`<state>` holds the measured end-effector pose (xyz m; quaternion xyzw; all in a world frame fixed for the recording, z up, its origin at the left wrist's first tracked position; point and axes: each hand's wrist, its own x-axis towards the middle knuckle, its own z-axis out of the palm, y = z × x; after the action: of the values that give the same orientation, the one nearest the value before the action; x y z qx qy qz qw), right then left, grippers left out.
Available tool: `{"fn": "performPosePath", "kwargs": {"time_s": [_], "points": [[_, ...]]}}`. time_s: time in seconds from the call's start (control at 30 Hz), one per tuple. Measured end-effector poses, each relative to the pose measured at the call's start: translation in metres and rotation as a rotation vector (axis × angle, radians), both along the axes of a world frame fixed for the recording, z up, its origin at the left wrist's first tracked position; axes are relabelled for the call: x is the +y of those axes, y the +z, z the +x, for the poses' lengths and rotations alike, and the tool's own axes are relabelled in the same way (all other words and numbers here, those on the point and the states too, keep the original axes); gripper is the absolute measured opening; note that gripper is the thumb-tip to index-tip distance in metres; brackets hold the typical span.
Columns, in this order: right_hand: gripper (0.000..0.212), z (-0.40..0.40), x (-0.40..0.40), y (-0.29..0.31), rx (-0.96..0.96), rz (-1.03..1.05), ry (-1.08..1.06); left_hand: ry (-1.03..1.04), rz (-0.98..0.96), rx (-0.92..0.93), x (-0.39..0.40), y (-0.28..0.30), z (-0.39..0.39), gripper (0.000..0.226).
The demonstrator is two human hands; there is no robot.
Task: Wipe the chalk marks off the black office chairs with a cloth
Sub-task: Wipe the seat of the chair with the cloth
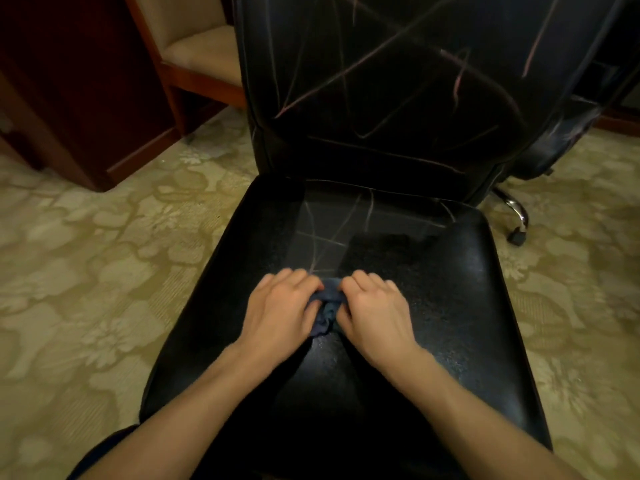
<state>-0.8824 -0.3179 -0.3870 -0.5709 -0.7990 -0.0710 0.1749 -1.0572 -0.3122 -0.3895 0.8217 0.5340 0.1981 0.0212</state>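
Note:
A black office chair [460, 306] stands right in front of me, seat toward me. Pale chalk lines cross its backrest [381, 81] and the rear middle of the seat [332, 230]. A crumpled dark blue cloth [327, 308] lies on the middle of the seat. My left hand [280, 310] and my right hand [374, 308] sit side by side on it, fingers curled, each gripping one side of the cloth. Most of the cloth is hidden under the hands.
A second black chair [554, 143] with a chrome wheeled base [517, 216] stands behind at the right. A wooden chair with a beige cushion [204, 53] and dark wooden furniture [69, 98] are at the back left. Patterned beige carpet [86, 254] surrounds the chair.

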Motion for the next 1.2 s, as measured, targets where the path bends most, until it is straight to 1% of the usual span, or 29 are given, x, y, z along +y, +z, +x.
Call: {"fn": "performPosePath", "kwargs": {"time_s": [0.1, 0.17, 0.23, 0.37, 0.5, 0.6, 0.7, 0.8, 0.9, 1.0, 1.1, 1.2], "points": [[0.023, -0.002, 0.041, 0.006, -0.041, -0.053, -0.078, 0.041, 0.020, 0.033, 0.043, 0.002, 0.013, 0.017], [0.021, -0.002, 0.066, 0.009, -0.077, -0.091, -0.125, 0.070, -0.023, 0.054, 0.073, 0.009, 0.022, 0.013], [0.017, -0.002, 0.086, 0.013, -0.086, -0.111, -0.163, 0.097, -0.067, 0.056, 0.097, 0.016, 0.029, 0.015], [0.024, -0.004, 0.108, 0.020, -0.092, -0.168, -0.211, 0.134, -0.119, 0.091, 0.123, 0.024, 0.035, 0.021], [0.025, -0.019, 0.090, 0.021, -0.045, -0.185, -0.209, 0.127, -0.127, 0.075, 0.106, 0.022, 0.023, 0.021], [0.019, -0.026, 0.051, 0.014, -0.033, -0.142, -0.122, 0.128, -0.080, 0.002, 0.059, 0.012, 0.003, 0.018], [0.025, -0.032, 0.009, 0.007, 0.018, -0.102, -0.004, 0.152, -0.038, -0.090, 0.000, 0.005, -0.017, 0.015], [0.026, -0.041, -0.011, 0.006, 0.008, -0.113, 0.058, 0.178, -0.084, -0.090, -0.028, 0.002, -0.030, 0.016], [0.026, -0.044, -0.003, 0.007, -0.004, -0.122, 0.066, 0.171, -0.067, -0.043, -0.018, 0.005, -0.033, 0.019], [0.022, -0.044, 0.019, 0.009, -0.057, -0.162, 0.049, 0.162, -0.027, 0.009, 0.014, 0.005, -0.034, 0.019], [0.016, -0.046, 0.052, 0.015, -0.095, -0.192, 0.000, 0.165, -0.001, 0.021, 0.052, 0.006, -0.030, 0.017], [0.024, -0.049, 0.091, 0.022, -0.085, -0.211, -0.054, 0.190, -0.054, 0.026, 0.094, 0.013, -0.022, 0.019]]}}
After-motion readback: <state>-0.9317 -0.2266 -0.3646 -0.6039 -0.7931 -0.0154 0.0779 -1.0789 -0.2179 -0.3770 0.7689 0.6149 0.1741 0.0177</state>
